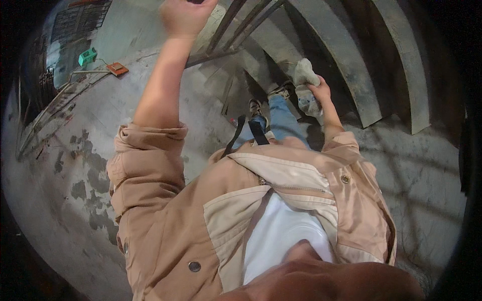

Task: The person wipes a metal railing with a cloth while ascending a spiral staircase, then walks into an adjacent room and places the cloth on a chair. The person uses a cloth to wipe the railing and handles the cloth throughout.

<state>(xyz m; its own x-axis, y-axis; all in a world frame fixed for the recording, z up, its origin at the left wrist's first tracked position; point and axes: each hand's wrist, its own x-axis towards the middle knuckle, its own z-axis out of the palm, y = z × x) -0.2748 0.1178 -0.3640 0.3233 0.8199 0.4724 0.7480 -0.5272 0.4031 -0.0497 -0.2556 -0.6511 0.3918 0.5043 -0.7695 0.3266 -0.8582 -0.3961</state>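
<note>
My right hand point(321, 91) is closed on a pair of whitish, grey-stained work gloves point(305, 75). They hang limply above and below my fingers, over the floor beside my legs. My left arm stretches far forward, and my left hand point(185, 19) is partly cut off by the top edge. Its visible part looks curled, with a small dark patch between thumb and fingers. What it holds, if anything, cannot be made out.
Long grey metal plates point(346, 70) stand in a row at the front right. Dark metal bars point(236, 25) lean beside them. On the stained concrete floor point(75, 200), an orange object point(117, 69) and a green object point(87, 56) lie at the left near a pale bar point(90, 71).
</note>
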